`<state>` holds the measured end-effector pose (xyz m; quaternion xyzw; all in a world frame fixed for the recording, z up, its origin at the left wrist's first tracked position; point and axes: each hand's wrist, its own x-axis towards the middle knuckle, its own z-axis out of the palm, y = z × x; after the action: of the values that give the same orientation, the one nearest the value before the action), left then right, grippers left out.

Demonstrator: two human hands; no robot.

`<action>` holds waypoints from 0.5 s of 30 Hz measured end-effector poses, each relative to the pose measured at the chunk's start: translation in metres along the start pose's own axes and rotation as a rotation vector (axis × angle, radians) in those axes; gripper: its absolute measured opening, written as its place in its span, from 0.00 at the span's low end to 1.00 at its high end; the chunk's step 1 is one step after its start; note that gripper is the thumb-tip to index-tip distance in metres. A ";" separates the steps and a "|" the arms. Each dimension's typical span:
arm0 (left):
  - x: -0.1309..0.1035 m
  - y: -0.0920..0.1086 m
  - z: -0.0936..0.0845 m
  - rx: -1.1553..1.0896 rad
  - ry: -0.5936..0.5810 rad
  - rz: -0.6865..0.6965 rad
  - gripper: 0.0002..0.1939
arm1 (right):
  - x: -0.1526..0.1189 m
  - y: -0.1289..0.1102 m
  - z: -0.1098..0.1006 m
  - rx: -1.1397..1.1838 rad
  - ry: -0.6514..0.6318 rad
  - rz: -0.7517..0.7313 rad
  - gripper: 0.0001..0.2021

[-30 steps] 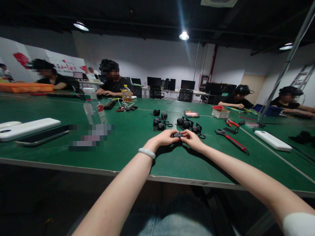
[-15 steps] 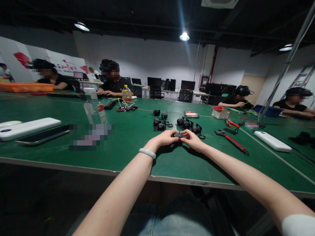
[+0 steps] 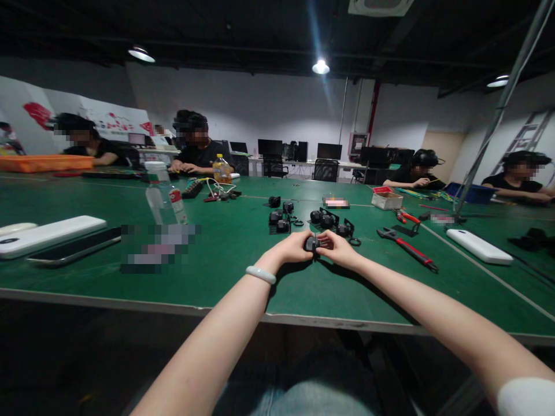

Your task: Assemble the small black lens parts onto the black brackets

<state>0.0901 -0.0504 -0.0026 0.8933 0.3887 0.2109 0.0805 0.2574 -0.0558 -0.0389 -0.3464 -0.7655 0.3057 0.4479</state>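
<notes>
Between my two hands is a small black part, round-edged and too small to identify. My left hand, with a pale bangle at the wrist, has its fingers closed on the part's left side. From the right, my right hand pinches the same part with thumb and fingers. Just beyond my hands lie two clusters of similar black parts: one on the left, one on the right. Black rings lie beside them, one of them near my right hand.
Red-handled adjustable pliers lie to the right, with a white power bank beyond. A clear bottle and a dark phone occupy the left of the green table. Other people sit across the table.
The black part has turned in my fingers and shows a broader, rounded face. Both hands stay at nearly the same spot; the view has shifted slightly.
</notes>
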 end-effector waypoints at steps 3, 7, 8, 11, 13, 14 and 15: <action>0.000 0.001 0.000 0.038 0.064 0.025 0.17 | -0.003 -0.005 0.000 -0.065 -0.015 -0.040 0.16; 0.000 0.000 -0.003 0.089 0.203 0.012 0.17 | -0.006 -0.009 0.001 -0.195 0.007 -0.064 0.25; 0.001 0.000 -0.004 0.100 0.255 -0.005 0.17 | -0.006 -0.009 0.001 -0.221 0.025 -0.058 0.26; 0.004 -0.003 -0.008 0.135 0.446 -0.110 0.18 | -0.007 -0.005 0.001 -0.287 0.061 -0.044 0.25; 0.006 -0.006 -0.013 0.158 0.599 -0.215 0.19 | -0.006 -0.002 0.000 -0.332 0.062 -0.053 0.21; 0.007 -0.009 -0.016 0.168 0.680 -0.265 0.20 | -0.006 -0.001 0.000 -0.353 0.060 -0.061 0.19; 0.008 -0.013 -0.020 0.180 0.753 -0.308 0.21 | -0.005 0.000 -0.001 -0.372 0.058 -0.069 0.18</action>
<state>0.0777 -0.0365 0.0134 0.6885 0.5370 0.4736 -0.1150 0.2601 -0.0599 -0.0414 -0.4054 -0.8071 0.1332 0.4081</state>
